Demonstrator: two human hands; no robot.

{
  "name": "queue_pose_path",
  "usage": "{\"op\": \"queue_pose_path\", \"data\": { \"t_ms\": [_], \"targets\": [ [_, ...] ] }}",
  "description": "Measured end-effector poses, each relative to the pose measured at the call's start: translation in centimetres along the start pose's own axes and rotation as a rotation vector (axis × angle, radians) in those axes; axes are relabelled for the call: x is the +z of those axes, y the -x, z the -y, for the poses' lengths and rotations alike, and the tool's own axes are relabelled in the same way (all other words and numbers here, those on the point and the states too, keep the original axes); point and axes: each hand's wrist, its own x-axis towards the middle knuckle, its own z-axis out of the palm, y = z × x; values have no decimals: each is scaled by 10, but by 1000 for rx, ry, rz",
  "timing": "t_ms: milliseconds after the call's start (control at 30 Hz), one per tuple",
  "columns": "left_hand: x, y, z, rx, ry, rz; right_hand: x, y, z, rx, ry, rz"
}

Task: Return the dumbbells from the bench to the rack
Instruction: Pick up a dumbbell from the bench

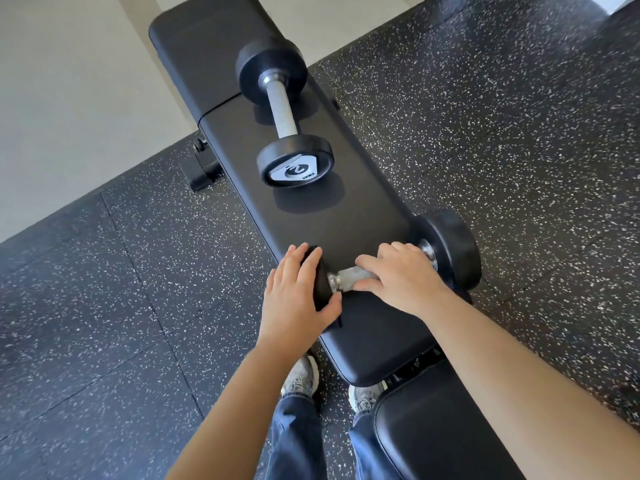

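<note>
Centre frame: near dumbbell point(450, 251) lies across desk point(363, 216), right end overhanging edge. Your right hand point(401, 275) wraps knurled handle point(346, 277); left hand point(298, 289) cups left end. Rigid, likely heavy, rolls easily: lift by handle. Upper centre: second dumbbell point(282, 110) on desk.

1. A black rubber floor flecked with white point(519, 150) is laid in large tiles, and thin seams are seen between them.
2. At the upper left it is bordered by a plain cream surface point(69, 98).
3. The scene is evenly, softly lit.
</note>
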Motion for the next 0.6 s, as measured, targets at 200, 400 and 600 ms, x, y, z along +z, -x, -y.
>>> {"op": "queue_pose_path", "data": {
  "t_ms": [200,400,600],
  "targets": [
    [-2,7,11,70,86,31,2,13,4,109,-200,166],
    [9,32,5,-18,267,-15,-7,12,4,116,-263,311],
    [21,39,-11,-168,396,-58,-13,3,1,95,-361,424]
  ]
}}
